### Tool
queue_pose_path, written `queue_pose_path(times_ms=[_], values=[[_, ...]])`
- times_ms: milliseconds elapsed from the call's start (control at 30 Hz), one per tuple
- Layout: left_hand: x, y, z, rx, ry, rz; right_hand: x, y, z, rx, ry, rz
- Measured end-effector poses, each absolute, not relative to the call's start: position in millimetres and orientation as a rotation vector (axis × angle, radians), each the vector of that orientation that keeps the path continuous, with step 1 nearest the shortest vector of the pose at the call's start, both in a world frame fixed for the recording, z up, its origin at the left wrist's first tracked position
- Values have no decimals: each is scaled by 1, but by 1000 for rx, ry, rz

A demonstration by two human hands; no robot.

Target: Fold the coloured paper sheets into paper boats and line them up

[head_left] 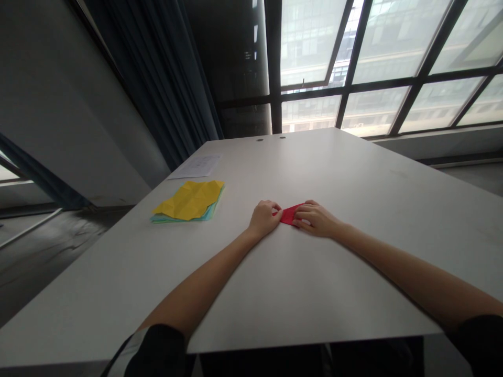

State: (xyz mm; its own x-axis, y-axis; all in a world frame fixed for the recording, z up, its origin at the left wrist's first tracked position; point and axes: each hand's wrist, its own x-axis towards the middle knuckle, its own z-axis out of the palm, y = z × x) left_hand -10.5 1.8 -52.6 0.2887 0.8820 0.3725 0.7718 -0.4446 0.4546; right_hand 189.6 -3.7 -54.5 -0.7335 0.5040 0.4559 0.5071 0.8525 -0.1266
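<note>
A small piece of folded red paper (pixel 288 214) lies on the white table between my hands. My left hand (pixel 266 217) pinches its left end, thumb and fingers closed on it. Over its right part rests my right hand (pixel 313 218), with the fingers bent and pressed against the paper. Both hands cover the ends of the paper, so only its middle shows, and its full folded shape is hidden.
Left of my hands, a creased yellow sheet (pixel 191 199) lies on a stack of green-blue paper (pixel 210 212). Behind it is a white printed sheet (pixel 195 166) near the left edge of the table (pixel 275 293). A dark blue curtain (pixel 157 68) and windows stand beyond.
</note>
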Motion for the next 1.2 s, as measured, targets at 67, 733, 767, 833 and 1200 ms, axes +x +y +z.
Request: queue_pose_path(times_ms=[67,733,767,833,1200], values=[[-10,3,-52,2202,1472,906,189,-4,-54,-737,-2550,-43],[-1,-1,-45,1058,817,1023,186,-2,-58,-809,-2416,-260],[0,-2,-45,1053,775,1011,185,-2,-58,-829,-2378,-217],[2,-4,-44,1043,724,1005,183,-4,-58,-859,-2298,-117],[5,-4,-43,1028,767,1050,173,-13,-53,-895,-2014,280]])
